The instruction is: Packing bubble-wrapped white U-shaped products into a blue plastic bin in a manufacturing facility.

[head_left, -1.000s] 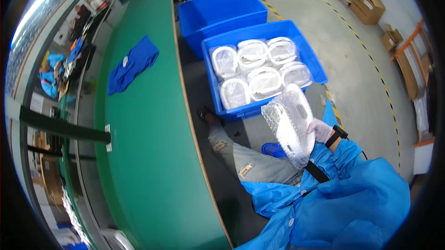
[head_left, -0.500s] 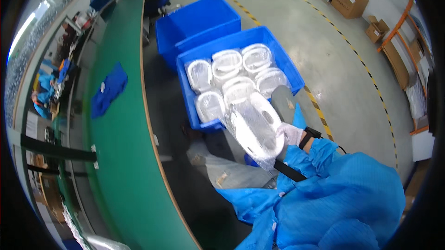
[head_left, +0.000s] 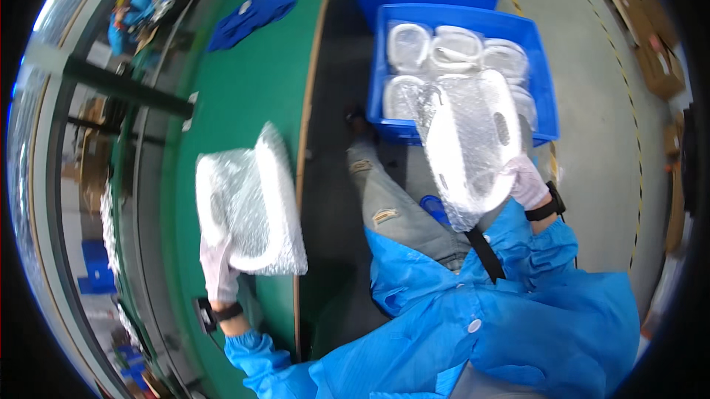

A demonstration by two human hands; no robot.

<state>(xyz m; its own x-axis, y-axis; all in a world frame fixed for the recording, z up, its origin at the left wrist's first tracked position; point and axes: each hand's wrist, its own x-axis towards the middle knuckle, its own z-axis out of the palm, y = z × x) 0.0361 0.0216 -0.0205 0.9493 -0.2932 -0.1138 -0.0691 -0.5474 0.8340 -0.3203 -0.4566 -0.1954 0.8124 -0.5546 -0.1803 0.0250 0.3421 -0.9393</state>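
Two wrapped frames (head_left: 278, 203) (head_left: 444, 136), long axes pointing away

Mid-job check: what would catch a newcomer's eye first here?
Probably the bubble-wrapped white piece in the left hand, at the green table's edge, and a second wrapped piece in the right hand. Beyond that, the blue bin holds more wrapped pieces. A blue cloth lies farther up the table.
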